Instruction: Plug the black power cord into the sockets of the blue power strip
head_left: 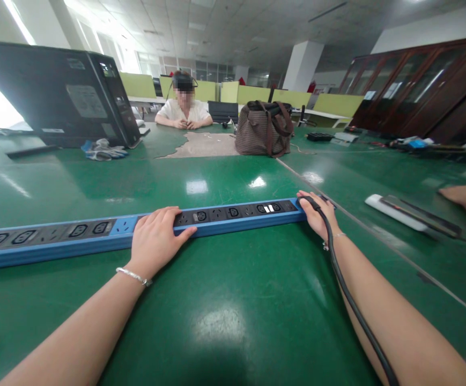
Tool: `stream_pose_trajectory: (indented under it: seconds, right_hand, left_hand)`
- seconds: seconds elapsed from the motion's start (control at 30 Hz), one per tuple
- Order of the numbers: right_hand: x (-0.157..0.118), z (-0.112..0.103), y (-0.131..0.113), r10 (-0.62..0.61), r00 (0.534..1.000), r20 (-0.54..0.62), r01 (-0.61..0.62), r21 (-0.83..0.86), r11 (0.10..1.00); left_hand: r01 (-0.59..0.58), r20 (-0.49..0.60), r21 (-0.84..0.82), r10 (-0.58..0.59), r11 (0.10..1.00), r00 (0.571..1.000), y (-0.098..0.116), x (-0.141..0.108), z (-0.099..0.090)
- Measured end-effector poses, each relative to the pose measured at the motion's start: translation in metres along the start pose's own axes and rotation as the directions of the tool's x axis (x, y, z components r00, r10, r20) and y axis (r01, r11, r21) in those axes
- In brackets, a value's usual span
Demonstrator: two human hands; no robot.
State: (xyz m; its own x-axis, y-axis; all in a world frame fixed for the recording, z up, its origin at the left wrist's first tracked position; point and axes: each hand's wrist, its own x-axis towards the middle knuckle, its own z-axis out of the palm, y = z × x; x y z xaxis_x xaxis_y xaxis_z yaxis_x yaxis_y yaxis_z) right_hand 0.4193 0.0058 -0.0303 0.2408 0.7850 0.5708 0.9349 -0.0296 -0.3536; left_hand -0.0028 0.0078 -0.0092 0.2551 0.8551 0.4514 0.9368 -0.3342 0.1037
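Observation:
A long blue power strip (241, 221) with a row of black sockets lies across the green table and runs out of view at the left. My left hand (155, 234) is closed over its middle, the fingers across the top and the thumb along the near side. At the strip's right end, my right hand (316, 219) grips that end, its fingertips partly hidden. A thick black cord (347, 292) comes from this end, passes over the hand and follows my right forearm toward the bottom edge.
A black computer tower (75, 96) lies at the left back beside work gloves (103, 150). A brown bag (259, 128) stands at the back, near a seated person (184, 110). On the right are a white-and-dark long object (413, 214) and another person's hand (456, 193).

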Motion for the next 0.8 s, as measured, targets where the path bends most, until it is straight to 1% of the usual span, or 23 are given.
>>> stream_pose_trajectory:
  seconds: [0.1,0.13,0.23,0.4,0.53,0.63,0.73,0.8]
  right_hand:
    - [0.000,-0.001,-0.004,0.078,0.996,0.037,-0.079,0.039,0.996]
    - [0.001,-0.002,-0.005,0.085,0.995,0.044,-0.087,0.037,0.996]
    - [0.000,-0.001,-0.005,0.087,0.995,0.050,-0.087,0.003,0.996]
    - [-0.007,0.001,-0.005,0.092,0.996,-0.004,-0.092,-0.054,0.994]
    - [-0.009,0.001,-0.003,0.069,0.998,0.008,-0.069,-0.050,0.996]
    - [-0.004,0.000,-0.003,0.122,0.992,0.027,-0.121,-0.033,0.992]
    - [0.002,-0.001,-0.005,0.198,0.977,0.080,-0.196,-0.032,0.980]
    - [0.002,0.000,-0.007,0.206,0.975,0.079,-0.204,-0.025,0.979]
  left_hand:
    - [-0.001,-0.001,-0.013,0.001,1.000,1.000,0.000,0.000,0.000]
    - [0.000,-0.002,-0.014,0.000,1.000,1.000,0.000,0.000,0.000]
    - [0.004,0.001,-0.005,-0.004,1.000,1.000,-0.001,0.000,0.001]
    - [-0.006,0.002,0.014,0.006,1.000,1.000,-0.002,0.000,0.001]
    - [-0.008,0.005,0.018,0.008,1.000,1.000,-0.002,0.000,0.001]
    - [-0.014,0.008,0.016,0.014,1.000,1.000,-0.003,0.000,0.002]
    - [-0.012,0.007,0.022,0.012,1.000,1.000,-0.003,0.001,0.002]
    - [-0.008,0.011,0.031,0.007,0.999,1.000,-0.003,0.001,0.002]
